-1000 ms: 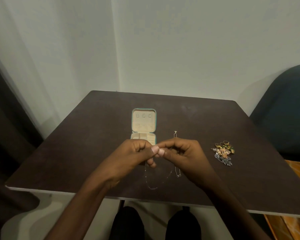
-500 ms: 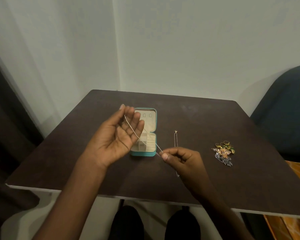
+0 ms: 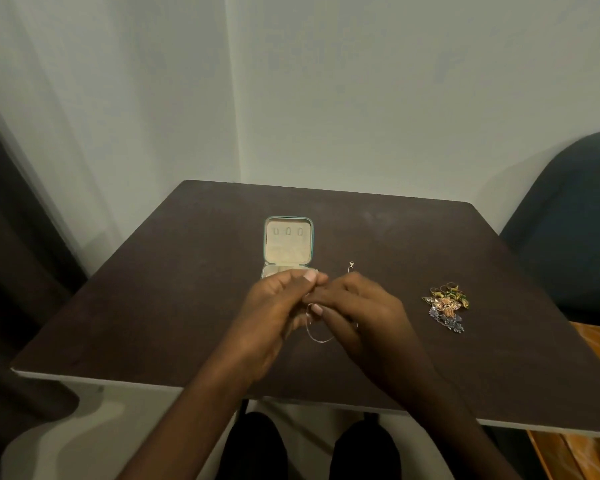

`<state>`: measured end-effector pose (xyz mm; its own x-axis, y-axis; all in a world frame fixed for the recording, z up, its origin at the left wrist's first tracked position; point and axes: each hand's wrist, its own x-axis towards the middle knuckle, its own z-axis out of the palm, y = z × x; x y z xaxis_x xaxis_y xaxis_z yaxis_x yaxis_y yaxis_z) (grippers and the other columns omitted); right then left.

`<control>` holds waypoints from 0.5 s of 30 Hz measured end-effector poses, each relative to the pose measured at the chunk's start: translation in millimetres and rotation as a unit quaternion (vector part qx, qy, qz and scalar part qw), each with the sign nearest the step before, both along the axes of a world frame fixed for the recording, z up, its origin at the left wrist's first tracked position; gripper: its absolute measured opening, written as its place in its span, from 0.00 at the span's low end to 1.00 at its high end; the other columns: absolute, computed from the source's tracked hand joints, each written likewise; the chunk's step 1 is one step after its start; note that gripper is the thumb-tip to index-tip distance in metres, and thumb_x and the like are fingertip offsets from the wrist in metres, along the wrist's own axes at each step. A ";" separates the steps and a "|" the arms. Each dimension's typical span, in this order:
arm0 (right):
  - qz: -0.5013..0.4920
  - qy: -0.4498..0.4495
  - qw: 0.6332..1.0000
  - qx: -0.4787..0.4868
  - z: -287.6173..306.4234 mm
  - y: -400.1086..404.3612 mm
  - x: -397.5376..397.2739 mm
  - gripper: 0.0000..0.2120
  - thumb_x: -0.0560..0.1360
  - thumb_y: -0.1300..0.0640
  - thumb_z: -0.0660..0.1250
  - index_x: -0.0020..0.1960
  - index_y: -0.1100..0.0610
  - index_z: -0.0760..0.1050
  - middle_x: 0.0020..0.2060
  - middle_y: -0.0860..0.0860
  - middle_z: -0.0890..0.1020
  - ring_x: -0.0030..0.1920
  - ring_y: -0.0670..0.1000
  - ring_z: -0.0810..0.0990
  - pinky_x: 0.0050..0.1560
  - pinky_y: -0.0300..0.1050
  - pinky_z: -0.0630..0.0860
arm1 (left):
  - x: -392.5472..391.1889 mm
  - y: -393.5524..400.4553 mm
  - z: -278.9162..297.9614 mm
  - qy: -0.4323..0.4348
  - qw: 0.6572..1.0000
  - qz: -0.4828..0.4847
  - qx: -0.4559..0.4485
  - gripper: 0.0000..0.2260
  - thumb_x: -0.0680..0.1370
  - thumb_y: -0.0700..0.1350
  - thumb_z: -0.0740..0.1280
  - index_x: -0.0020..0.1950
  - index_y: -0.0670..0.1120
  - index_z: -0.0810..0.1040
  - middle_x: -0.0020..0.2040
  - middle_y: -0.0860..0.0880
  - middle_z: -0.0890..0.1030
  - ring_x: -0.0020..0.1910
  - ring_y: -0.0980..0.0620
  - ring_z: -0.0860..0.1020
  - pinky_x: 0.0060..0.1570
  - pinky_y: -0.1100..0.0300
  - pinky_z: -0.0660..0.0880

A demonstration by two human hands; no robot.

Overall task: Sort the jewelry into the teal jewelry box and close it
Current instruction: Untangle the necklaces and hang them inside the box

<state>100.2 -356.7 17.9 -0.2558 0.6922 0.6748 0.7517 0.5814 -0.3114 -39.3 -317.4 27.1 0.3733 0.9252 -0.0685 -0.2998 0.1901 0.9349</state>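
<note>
Here, both hands meeting over dark table point(image 3: 153, 323), just in front of teal jewelry box point(image 3: 288, 241). Left hand point(image 3: 274, 317) and right hand point(image 3: 357, 313) each pinching thin silver chain point(image 3: 317, 336) between thumb and fingertips, fingers curled tight; loop of chain hanging below them. Box sitting open, cream lid lying flat toward wall, tray partly hidden behind left knuckles. Second fine necklace point(image 3: 351, 266) lying on table beside box, right hand covering its lower part. Pile of mixed jewelry point(image 3: 447, 308) resting well apart to right.
</note>
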 end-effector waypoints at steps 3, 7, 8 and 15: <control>-0.016 0.000 1.000 -0.005 1.0 2.0 1.9 0.09 0.75 0.56 0.65 0.52 0.54 0.81 0.43 0.49 0.81 0.44 0.47 0.77 0.43 0.41 0.73 | -0.5 -2.8 -1.9 0.023 1.000 -0.005 0.015 0.12 0.79 0.46 0.60 0.44 0.41 0.80 0.34 0.48 0.81 0.34 0.55 0.79 0.37 0.63 0.77; -0.052 0.057 0.997 -0.009 0.3 2.8 2.8 0.09 0.74 0.54 0.64 0.50 0.52 0.82 0.40 0.47 0.78 0.41 0.38 0.72 0.43 0.26 0.66 | -2.5 -3.6 -1.8 0.059 0.998 -0.023 0.031 0.16 0.78 0.50 0.60 0.45 0.40 0.80 0.34 0.46 0.81 0.33 0.53 0.77 0.40 0.59 0.75; -0.058 0.072 0.996 -0.007 0.7 3.3 3.7 0.09 0.74 0.54 0.65 0.49 0.52 0.82 0.40 0.47 0.77 0.41 0.36 0.71 0.43 0.25 0.65 | -2.9 -4.5 -2.2 0.064 0.997 -0.027 0.037 0.17 0.77 0.52 0.60 0.45 0.40 0.80 0.35 0.46 0.81 0.33 0.53 0.77 0.40 0.59 0.75; -0.044 0.151 0.986 -0.055 -0.7 10.3 7.0 0.11 0.72 0.50 0.65 0.49 0.52 0.83 0.39 0.44 0.79 0.40 0.38 0.76 0.41 0.27 0.69 | -6.4 -6.5 -4.2 0.092 0.989 -0.045 0.104 0.16 0.70 0.51 0.66 0.45 0.39 0.81 0.35 0.48 0.81 0.33 0.55 0.76 0.38 0.61 0.72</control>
<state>107.2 -346.4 17.2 0.0099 0.7761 0.6305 0.6603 0.4684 -0.5870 -45.7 -324.0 23.0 0.4533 0.8902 0.0451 -0.1111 0.0062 0.9938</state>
